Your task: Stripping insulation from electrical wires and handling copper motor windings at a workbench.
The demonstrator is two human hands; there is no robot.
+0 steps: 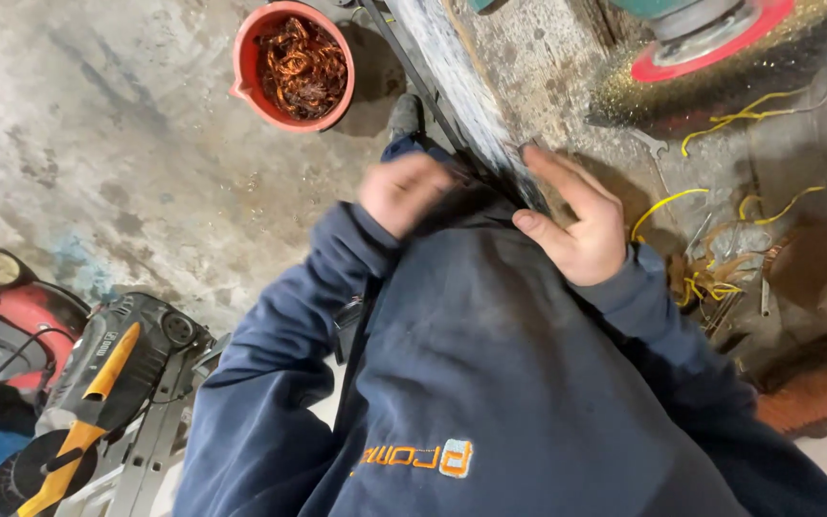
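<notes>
My right hand (576, 225) lies flat against the edge of a worn workbench (538, 67), fingers apart and pointing away from me, holding nothing. My left hand (404, 191) is blurred and sits at the hem of my dark blue sweatshirt (500, 364). Its fingers look curled, but I cannot tell whether they grip the cloth. A dark metal strip (423, 86) runs along the bench edge between the two hands. My shoe (404, 115) shows just beyond the left hand.
A red bucket (294, 67) of tangled copper wire stands on the concrete floor. Yellow wires (710, 282) and metal scraps lie on the bench, below a green and red wire-brush machine (710, 38). A black and orange power tool (117, 364) and a red machine (11, 316) sit at lower left.
</notes>
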